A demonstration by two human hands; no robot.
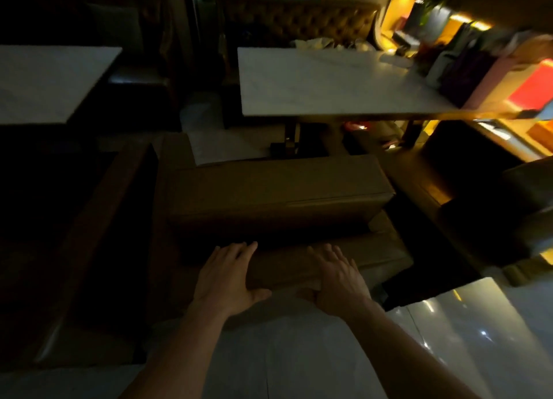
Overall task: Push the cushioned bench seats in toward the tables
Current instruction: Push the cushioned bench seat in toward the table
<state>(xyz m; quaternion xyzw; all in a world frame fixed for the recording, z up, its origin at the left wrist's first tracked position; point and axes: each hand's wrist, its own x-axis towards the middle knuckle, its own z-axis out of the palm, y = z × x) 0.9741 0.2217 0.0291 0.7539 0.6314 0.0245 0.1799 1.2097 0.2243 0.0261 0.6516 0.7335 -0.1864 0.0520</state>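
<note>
A brown cushioned bench (278,189) stands in front of me, a short way from the white marble table (323,84). A lower cushioned part of it (299,264) lies nearest me. My left hand (227,276) lies flat on that near edge, fingers spread and thumb hooked over the front. To its right, my right hand (338,279) presses flat on the same edge, fingers apart. Neither hand holds anything. The room is dim and the picture is blurred.
A second white table (45,81) stands at the far left, with a dark wooden bench frame (98,234) below it. A tufted booth back (299,18) is behind the marble table. Bags and lit shelves (478,63) crowd the right. Glossy floor (284,353) lies under my arms.
</note>
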